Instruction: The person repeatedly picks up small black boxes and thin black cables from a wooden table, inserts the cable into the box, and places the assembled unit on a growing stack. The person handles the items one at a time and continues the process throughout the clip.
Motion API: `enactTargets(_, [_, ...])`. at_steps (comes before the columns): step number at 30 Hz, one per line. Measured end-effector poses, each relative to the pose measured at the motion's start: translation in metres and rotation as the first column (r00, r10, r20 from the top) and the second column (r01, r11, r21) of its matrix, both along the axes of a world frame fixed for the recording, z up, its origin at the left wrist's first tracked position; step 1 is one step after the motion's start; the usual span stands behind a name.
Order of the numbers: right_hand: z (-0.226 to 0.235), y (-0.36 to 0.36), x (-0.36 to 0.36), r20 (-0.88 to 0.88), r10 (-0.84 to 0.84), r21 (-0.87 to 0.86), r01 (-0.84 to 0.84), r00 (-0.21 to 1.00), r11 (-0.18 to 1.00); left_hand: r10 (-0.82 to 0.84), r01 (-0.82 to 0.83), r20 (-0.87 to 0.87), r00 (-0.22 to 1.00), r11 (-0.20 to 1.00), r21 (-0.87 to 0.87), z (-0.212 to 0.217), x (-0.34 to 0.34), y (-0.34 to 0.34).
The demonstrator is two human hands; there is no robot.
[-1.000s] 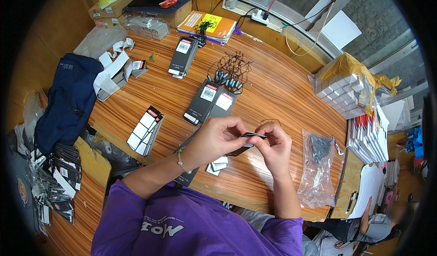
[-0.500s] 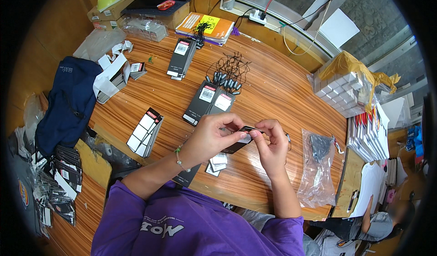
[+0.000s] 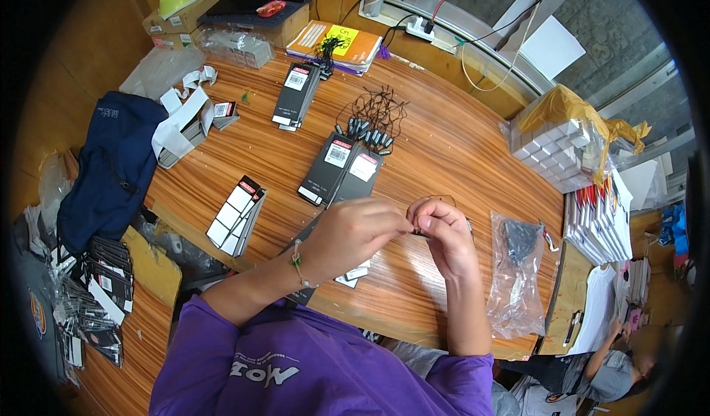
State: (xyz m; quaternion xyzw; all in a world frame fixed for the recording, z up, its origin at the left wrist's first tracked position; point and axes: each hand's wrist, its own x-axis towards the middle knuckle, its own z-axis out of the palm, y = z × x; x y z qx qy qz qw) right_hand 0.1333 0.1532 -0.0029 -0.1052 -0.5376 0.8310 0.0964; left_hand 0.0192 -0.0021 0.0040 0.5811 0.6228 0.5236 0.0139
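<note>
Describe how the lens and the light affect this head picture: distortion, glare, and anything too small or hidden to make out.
Head view: fisheye bends the wooden table edge, black vignette rings the frame; even daylight, soft sheen on the plastic bag; the left hand and right hand hide the small dark item they pinch.

The wooden table [image 3: 451,150] bears flat black boxes [image 3: 342,170], a cable bundle [image 3: 373,116] (tangled) and a plastic bag [image 3: 518,268].
</note>
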Motion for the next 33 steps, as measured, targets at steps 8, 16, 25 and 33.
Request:
enactTargets(8, [0.019,0.008,0.004,-0.212,-0.278,-0.154,0.249,0.937,0.956,0.027,-0.029,-0.035,0.999,0.999,-0.039,-0.003,0.003,-0.008])
enactTargets(16, [0.045,0.01,0.025,-0.47,-0.28,-0.089,0.27,0.837,0.959,-0.038,0.106,0.37,0.928,0.981,-0.164,0.008,-0.014,-0.042])
enactTargets(25, [0.03,-0.031,0.011,0.042,0.189,0.363,-0.191,0.981,0.912,-0.041,0.155,0.571,0.82,0.976,-0.152,0.011,-0.004,-0.043])
enactTargets(33, [0.013,-0.022,0.009,0.032,0.179,-0.018,-0.178,0.983,0.984,-0.01,0.059,0.312,0.95,0.987,-0.148,0.017,-0.001,-0.037])
